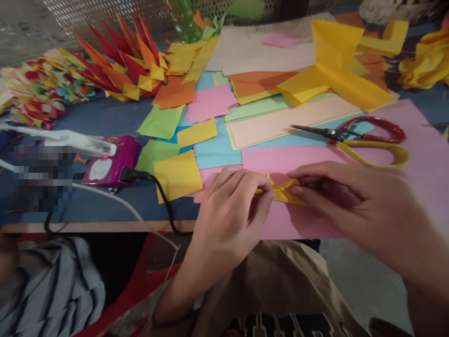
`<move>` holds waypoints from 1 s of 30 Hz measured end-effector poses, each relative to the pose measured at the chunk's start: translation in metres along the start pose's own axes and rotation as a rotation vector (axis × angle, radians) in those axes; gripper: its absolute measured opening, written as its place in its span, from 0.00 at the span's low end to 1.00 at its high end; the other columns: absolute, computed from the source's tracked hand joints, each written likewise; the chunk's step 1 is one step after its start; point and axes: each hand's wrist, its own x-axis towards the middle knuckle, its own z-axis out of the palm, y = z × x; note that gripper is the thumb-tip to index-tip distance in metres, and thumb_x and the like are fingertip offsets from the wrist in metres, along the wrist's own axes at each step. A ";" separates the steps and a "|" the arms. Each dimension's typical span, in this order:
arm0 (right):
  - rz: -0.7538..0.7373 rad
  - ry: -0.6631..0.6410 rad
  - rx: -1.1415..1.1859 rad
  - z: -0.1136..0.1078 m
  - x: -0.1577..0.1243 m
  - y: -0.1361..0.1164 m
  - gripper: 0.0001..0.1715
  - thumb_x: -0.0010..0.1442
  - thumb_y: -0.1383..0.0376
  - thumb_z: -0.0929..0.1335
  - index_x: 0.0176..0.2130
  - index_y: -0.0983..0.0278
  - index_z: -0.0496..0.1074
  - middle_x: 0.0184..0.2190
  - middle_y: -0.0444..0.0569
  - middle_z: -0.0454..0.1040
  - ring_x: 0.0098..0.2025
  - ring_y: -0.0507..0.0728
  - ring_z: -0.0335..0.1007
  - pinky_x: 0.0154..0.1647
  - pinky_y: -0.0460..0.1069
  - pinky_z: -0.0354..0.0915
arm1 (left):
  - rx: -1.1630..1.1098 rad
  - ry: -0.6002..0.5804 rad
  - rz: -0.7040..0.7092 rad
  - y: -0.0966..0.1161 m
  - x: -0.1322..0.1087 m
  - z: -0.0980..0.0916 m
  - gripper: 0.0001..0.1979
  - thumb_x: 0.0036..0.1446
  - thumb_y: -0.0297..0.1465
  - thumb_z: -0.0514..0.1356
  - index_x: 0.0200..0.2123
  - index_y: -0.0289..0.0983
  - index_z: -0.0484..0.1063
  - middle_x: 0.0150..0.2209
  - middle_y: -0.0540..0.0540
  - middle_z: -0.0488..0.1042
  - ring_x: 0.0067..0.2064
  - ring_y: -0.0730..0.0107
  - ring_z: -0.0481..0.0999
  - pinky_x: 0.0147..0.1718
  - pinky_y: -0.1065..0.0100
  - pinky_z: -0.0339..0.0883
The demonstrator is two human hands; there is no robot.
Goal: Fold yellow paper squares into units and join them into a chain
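A small folded yellow paper [283, 192] is held between both hands, low over a large pink sheet [280, 161]. My left hand [233, 210] pinches its left end between thumb and fingertips. Thumb and index finger of my right hand [354, 201] grip the right end. Beyond my right hand lie scissors [331, 133] with one red and one yellow handle, blades pointing left. A flat yellow paper square [178, 177] is to the left of my left hand.
Stacks of coloured paper [212, 103], a larger folded yellow paper [333, 70] and red-orange spiked paper pieces [129, 61] lie farther back. A purple power adapter [112, 161] with cables sits left. Someone in striped clothing [52, 290] is at the lower left.
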 end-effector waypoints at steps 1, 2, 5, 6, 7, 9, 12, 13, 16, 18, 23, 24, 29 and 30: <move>-0.012 0.004 -0.007 0.000 0.000 0.000 0.12 0.74 0.52 0.71 0.51 0.53 0.81 0.46 0.40 0.84 0.40 0.53 0.82 0.45 0.49 0.75 | 0.001 0.004 -0.004 0.001 0.000 0.000 0.05 0.76 0.27 0.61 0.43 0.40 0.72 0.42 0.50 0.81 0.47 0.66 0.77 0.47 0.61 0.73; -0.023 0.008 -0.013 0.000 0.000 -0.001 0.12 0.74 0.53 0.71 0.51 0.54 0.81 0.45 0.40 0.84 0.40 0.52 0.82 0.44 0.48 0.75 | 0.006 0.006 -0.010 0.001 0.000 0.001 0.05 0.76 0.27 0.61 0.43 0.40 0.72 0.42 0.50 0.81 0.48 0.65 0.77 0.47 0.61 0.72; -0.059 0.013 -0.034 0.001 0.000 -0.003 0.11 0.75 0.55 0.70 0.52 0.55 0.80 0.47 0.39 0.84 0.40 0.50 0.81 0.45 0.44 0.74 | 0.057 -0.015 -0.021 0.002 0.000 0.002 0.05 0.76 0.27 0.61 0.43 0.40 0.71 0.43 0.49 0.81 0.49 0.62 0.77 0.49 0.57 0.70; -0.071 0.018 -0.041 0.002 -0.001 -0.004 0.11 0.76 0.56 0.70 0.53 0.56 0.79 0.47 0.39 0.84 0.41 0.49 0.80 0.45 0.43 0.73 | 0.077 -0.031 -0.021 0.003 0.000 0.002 0.04 0.75 0.27 0.61 0.43 0.41 0.71 0.44 0.49 0.81 0.49 0.61 0.77 0.50 0.56 0.69; -0.080 0.025 -0.048 0.002 -0.001 -0.004 0.12 0.76 0.57 0.70 0.54 0.56 0.78 0.48 0.39 0.83 0.41 0.48 0.80 0.45 0.42 0.73 | 0.093 -0.046 -0.021 0.003 0.001 0.003 0.04 0.75 0.27 0.61 0.44 0.41 0.70 0.45 0.49 0.80 0.50 0.61 0.76 0.51 0.55 0.68; -0.089 0.036 -0.058 0.004 -0.002 -0.005 0.12 0.76 0.57 0.69 0.56 0.57 0.78 0.49 0.40 0.83 0.43 0.48 0.80 0.45 0.42 0.72 | 0.107 -0.069 -0.023 0.004 0.001 0.002 0.03 0.75 0.28 0.62 0.45 0.41 0.70 0.48 0.50 0.80 0.52 0.60 0.76 0.53 0.55 0.67; -0.087 0.056 -0.076 0.005 -0.003 -0.004 0.13 0.76 0.57 0.70 0.57 0.56 0.77 0.49 0.42 0.82 0.44 0.51 0.80 0.45 0.44 0.73 | 0.105 -0.093 -0.025 0.004 0.003 0.001 0.03 0.76 0.27 0.61 0.45 0.40 0.71 0.49 0.50 0.79 0.53 0.61 0.76 0.53 0.55 0.66; -0.084 0.060 -0.081 0.006 -0.003 -0.004 0.13 0.75 0.57 0.70 0.57 0.55 0.77 0.48 0.43 0.82 0.43 0.52 0.80 0.45 0.46 0.74 | 0.106 -0.095 -0.024 0.005 0.004 0.001 0.03 0.76 0.27 0.61 0.45 0.40 0.71 0.49 0.50 0.79 0.53 0.61 0.76 0.53 0.56 0.66; -0.078 0.067 -0.094 0.007 -0.003 -0.004 0.14 0.75 0.58 0.71 0.58 0.55 0.77 0.47 0.44 0.81 0.43 0.54 0.80 0.44 0.47 0.74 | 0.121 -0.091 -0.029 0.005 0.005 0.001 0.03 0.75 0.27 0.62 0.44 0.40 0.71 0.48 0.50 0.79 0.51 0.61 0.76 0.52 0.56 0.66; -0.108 0.095 -0.119 0.007 -0.004 -0.005 0.13 0.75 0.60 0.71 0.58 0.56 0.76 0.50 0.45 0.80 0.47 0.54 0.79 0.48 0.48 0.75 | 0.137 -0.090 -0.025 0.005 0.005 0.003 0.03 0.75 0.27 0.62 0.44 0.40 0.72 0.48 0.50 0.79 0.51 0.61 0.76 0.51 0.56 0.66; -0.351 0.049 -0.237 0.005 -0.016 -0.004 0.15 0.75 0.71 0.67 0.58 0.62 0.75 0.57 0.51 0.76 0.56 0.58 0.74 0.59 0.53 0.73 | 0.312 0.018 0.072 0.006 0.001 0.008 0.05 0.76 0.28 0.62 0.44 0.40 0.79 0.53 0.47 0.82 0.56 0.55 0.76 0.59 0.49 0.63; -0.385 0.003 -0.254 0.005 -0.020 -0.002 0.16 0.75 0.71 0.66 0.59 0.63 0.75 0.58 0.52 0.76 0.57 0.59 0.74 0.61 0.54 0.73 | 0.359 0.062 0.097 0.006 -0.001 0.008 0.05 0.75 0.29 0.64 0.44 0.41 0.80 0.54 0.48 0.83 0.58 0.54 0.76 0.60 0.47 0.62; -0.450 -0.102 -0.382 0.008 -0.038 0.009 0.22 0.74 0.72 0.65 0.63 0.67 0.75 0.68 0.52 0.72 0.68 0.65 0.69 0.71 0.61 0.68 | 0.434 0.080 0.281 0.005 -0.019 -0.003 0.12 0.73 0.29 0.67 0.58 0.35 0.81 0.55 0.44 0.85 0.59 0.56 0.78 0.62 0.50 0.66; -0.448 -0.106 -0.397 0.008 -0.040 0.010 0.25 0.73 0.73 0.64 0.65 0.68 0.74 0.69 0.51 0.71 0.69 0.66 0.68 0.72 0.62 0.67 | 0.436 0.043 0.313 0.003 -0.023 -0.005 0.14 0.74 0.30 0.67 0.60 0.34 0.80 0.57 0.44 0.85 0.60 0.55 0.78 0.63 0.51 0.66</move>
